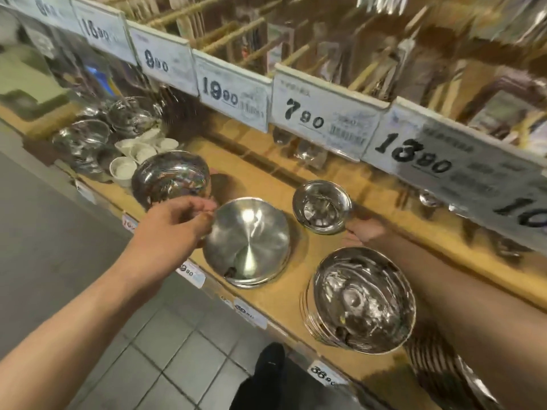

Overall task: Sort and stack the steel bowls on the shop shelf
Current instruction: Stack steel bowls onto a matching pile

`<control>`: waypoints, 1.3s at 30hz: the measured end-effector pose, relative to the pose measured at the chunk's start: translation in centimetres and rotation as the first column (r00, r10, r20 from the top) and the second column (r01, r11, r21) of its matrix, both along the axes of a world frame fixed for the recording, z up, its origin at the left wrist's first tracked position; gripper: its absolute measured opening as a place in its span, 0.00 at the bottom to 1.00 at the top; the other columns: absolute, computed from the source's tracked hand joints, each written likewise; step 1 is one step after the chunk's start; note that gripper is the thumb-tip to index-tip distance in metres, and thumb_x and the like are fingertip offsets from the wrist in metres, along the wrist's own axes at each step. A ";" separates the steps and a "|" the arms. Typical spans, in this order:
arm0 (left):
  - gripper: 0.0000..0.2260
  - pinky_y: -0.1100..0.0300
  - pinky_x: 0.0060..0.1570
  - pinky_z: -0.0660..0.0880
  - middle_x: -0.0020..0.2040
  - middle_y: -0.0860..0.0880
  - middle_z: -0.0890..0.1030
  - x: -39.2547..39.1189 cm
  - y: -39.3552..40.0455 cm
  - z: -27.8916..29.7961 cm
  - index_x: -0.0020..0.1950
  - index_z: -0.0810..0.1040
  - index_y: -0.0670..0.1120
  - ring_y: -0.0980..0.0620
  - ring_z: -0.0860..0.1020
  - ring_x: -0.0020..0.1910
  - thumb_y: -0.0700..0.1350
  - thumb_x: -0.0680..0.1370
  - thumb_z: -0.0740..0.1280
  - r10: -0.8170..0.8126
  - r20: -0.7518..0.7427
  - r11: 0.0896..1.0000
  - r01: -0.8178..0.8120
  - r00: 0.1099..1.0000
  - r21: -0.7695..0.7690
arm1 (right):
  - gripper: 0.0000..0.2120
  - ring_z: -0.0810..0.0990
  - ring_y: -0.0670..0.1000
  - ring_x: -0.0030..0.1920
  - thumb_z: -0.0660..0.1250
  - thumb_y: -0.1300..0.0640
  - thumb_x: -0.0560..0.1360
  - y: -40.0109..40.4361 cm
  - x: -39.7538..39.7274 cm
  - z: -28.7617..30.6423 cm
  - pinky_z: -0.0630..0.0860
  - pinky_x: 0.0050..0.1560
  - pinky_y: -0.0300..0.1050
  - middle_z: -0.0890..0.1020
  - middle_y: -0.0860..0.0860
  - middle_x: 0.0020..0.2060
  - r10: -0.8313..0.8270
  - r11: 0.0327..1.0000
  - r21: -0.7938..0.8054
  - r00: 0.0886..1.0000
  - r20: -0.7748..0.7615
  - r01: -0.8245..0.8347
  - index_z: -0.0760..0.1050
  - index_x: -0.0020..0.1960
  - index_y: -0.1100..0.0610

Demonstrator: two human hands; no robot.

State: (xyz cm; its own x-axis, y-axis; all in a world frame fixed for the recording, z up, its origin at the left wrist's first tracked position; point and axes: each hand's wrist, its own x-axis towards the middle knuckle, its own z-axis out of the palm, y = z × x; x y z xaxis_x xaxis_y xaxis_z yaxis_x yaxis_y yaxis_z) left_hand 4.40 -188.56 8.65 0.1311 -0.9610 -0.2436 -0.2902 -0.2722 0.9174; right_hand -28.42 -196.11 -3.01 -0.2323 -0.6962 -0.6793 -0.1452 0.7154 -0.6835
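Pinching the left rim of the middle stack of steel bowls (pixel 248 242) — left hand (pixel 174 224), fingers curled over the edge. Gripping the near side of the small steel bowl (pixel 322 206) from below and behind — right hand (pixel 365 230), fingers mostly hidden, bowl tilted and lifted just off the board. Nearest, close to the shelf's front lip: a stack of large bowls (pixel 362 300), apart from both hands. Left of the middle stack, nearly touching the left knuckles: a domed bowl (pixel 171 178). Bare wooden shelf (pixel 296 291) between the stacks and behind them. Farther left, white cups (pixel 142 152), more steelware. Overhead, price tags (pixel 325 119) hanging low.
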 end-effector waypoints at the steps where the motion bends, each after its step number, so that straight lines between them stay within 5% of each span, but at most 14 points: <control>1: 0.07 0.68 0.37 0.76 0.41 0.53 0.84 -0.1 0.0 -0.1 0.49 0.84 0.48 0.60 0.81 0.40 0.40 0.81 0.67 -0.004 0.009 1.000 0.003 1.000 0.011 | 0.18 0.76 0.64 0.67 0.64 0.58 0.82 -0.2 0.1 -0.3 0.72 0.69 0.61 0.74 0.66 0.69 -0.016 1.000 -0.011 1.000 -0.006 0.016 0.71 0.69 0.64; 5: 0.06 0.67 0.37 0.77 0.47 0.46 0.84 0.0 0.2 -0.3 0.50 0.83 0.48 0.52 0.81 0.46 0.41 0.81 0.67 0.002 0.020 0.999 -0.003 1.000 0.038 | 0.19 0.81 0.57 0.53 0.63 0.65 0.80 -0.7 0.3 -0.8 0.81 0.59 0.50 0.76 0.65 0.67 -0.029 1.000 -0.010 0.999 -0.027 0.029 0.70 0.70 0.69; 10: 0.07 0.63 0.40 0.77 0.49 0.45 0.84 -0.5 0.7 0.5 0.51 0.83 0.50 0.52 0.81 0.45 0.40 0.81 0.67 0.002 0.035 0.999 -0.003 0.999 0.032 | 0.14 0.85 0.51 0.35 0.66 0.68 0.77 1.0 -0.2 2.0 0.79 0.28 0.35 0.84 0.61 0.51 -0.050 0.999 -0.023 0.998 -0.039 0.050 0.78 0.62 0.67; 15: 0.07 0.66 0.38 0.77 0.47 0.48 0.83 -3.0 1.3 2.7 0.50 0.83 0.52 0.54 0.81 0.46 0.41 0.80 0.67 -0.048 0.007 0.999 0.048 0.999 -0.021 | 0.12 0.84 0.57 0.46 0.66 0.69 0.79 4.7 -1.8 8.8 0.83 0.33 0.40 0.81 0.61 0.52 -0.192 0.969 -0.134 0.974 0.116 0.207 0.74 0.62 0.67; 17: 0.07 0.63 0.40 0.77 0.47 0.47 0.83 -4.6 1.8 4.1 0.49 0.83 0.52 0.53 0.81 0.46 0.41 0.80 0.68 -0.083 0.006 0.995 0.083 0.997 -0.051 | 0.05 0.81 0.52 0.41 0.61 0.70 0.80 6.7 -2.6 11.8 0.81 0.33 0.39 0.79 0.56 0.43 -0.230 0.954 -0.146 0.953 0.198 0.261 0.74 0.52 0.63; 20: 0.07 0.56 0.47 0.80 0.47 0.47 0.83 -7.2 2.9 6.1 0.51 0.83 0.51 0.51 0.80 0.46 0.40 0.80 0.68 -0.157 -0.009 0.984 0.156 0.988 -0.082 | 0.12 0.84 0.50 0.41 0.57 0.67 0.83 10.3 -4.2 15.1 0.83 0.37 0.41 0.79 0.54 0.40 -0.258 0.925 -0.211 0.929 0.265 0.317 0.72 0.44 0.57; 22: 0.06 0.58 0.46 0.80 0.45 0.49 0.82 -8.9 3.8 7.3 0.52 0.82 0.50 0.52 0.80 0.45 0.41 0.80 0.68 -0.204 -0.013 0.974 0.202 0.979 -0.102 | 0.11 0.82 0.50 0.43 0.57 0.64 0.84 12.7 -5.4 16.5 0.83 0.48 0.47 0.79 0.54 0.44 -0.264 0.907 -0.263 0.931 0.251 0.328 0.71 0.45 0.54; 27: 0.05 0.57 0.46 0.79 0.45 0.50 0.81 -13.5 6.6 8.7 0.51 0.81 0.50 0.52 0.79 0.46 0.40 0.80 0.67 -0.324 0.013 0.936 0.322 0.946 -0.143 | 0.05 0.83 0.49 0.30 0.64 0.72 0.78 18.4 -8.5 17.5 0.79 0.25 0.37 0.82 0.60 0.43 -0.343 0.897 -0.245 0.929 0.137 0.367 0.76 0.49 0.66; 29: 0.04 0.49 0.54 0.81 0.45 0.48 0.82 -15.5 7.9 8.6 0.50 0.81 0.48 0.49 0.80 0.46 0.40 0.80 0.68 -0.365 0.038 0.921 0.366 0.930 -0.133 | 0.04 0.82 0.49 0.24 0.66 0.73 0.75 20.8 -9.6 17.8 0.78 0.22 0.39 0.82 0.60 0.34 -0.389 0.883 -0.258 0.919 0.066 0.392 0.77 0.43 0.67; 32: 0.03 0.43 0.56 0.81 0.44 0.46 0.83 -18.8 10.2 8.0 0.49 0.81 0.47 0.47 0.81 0.44 0.41 0.78 0.67 -0.421 0.096 0.897 0.429 0.902 -0.103 | 0.08 0.84 0.52 0.27 0.70 0.73 0.70 24.5 -11.4 18.0 0.81 0.26 0.44 0.82 0.59 0.28 -0.391 0.881 -0.306 0.919 -0.040 0.361 0.76 0.36 0.64; 34: 0.05 0.50 0.48 0.81 0.42 0.47 0.84 -20.8 11.5 7.3 0.48 0.81 0.49 0.47 0.82 0.42 0.42 0.77 0.66 -0.451 0.139 0.880 0.465 0.881 -0.093 | 0.08 0.84 0.54 0.33 0.70 0.73 0.68 26.9 -12.7 17.9 0.84 0.38 0.49 0.82 0.57 0.28 -0.370 0.886 -0.337 0.923 -0.105 0.317 0.77 0.35 0.63; 36: 0.07 0.61 0.37 0.78 0.40 0.51 0.82 -22.7 12.7 6.9 0.51 0.81 0.51 0.51 0.80 0.39 0.42 0.77 0.64 -0.503 0.198 0.848 0.525 0.841 -0.076 | 0.04 0.83 0.51 0.31 0.72 0.72 0.68 29.1 -13.8 18.1 0.82 0.34 0.43 0.84 0.57 0.29 -0.326 0.905 -0.336 0.933 -0.154 0.261 0.80 0.39 0.66; 39: 0.11 0.61 0.47 0.77 0.49 0.49 0.83 -25.2 13.7 6.4 0.56 0.82 0.46 0.49 0.80 0.48 0.47 0.76 0.65 -0.566 0.282 0.809 0.588 0.775 0.008 | 0.04 0.84 0.51 0.29 0.72 0.72 0.71 31.0 -14.6 18.4 0.82 0.29 0.41 0.85 0.60 0.35 -0.314 0.910 -0.320 0.943 -0.112 0.264 0.78 0.45 0.67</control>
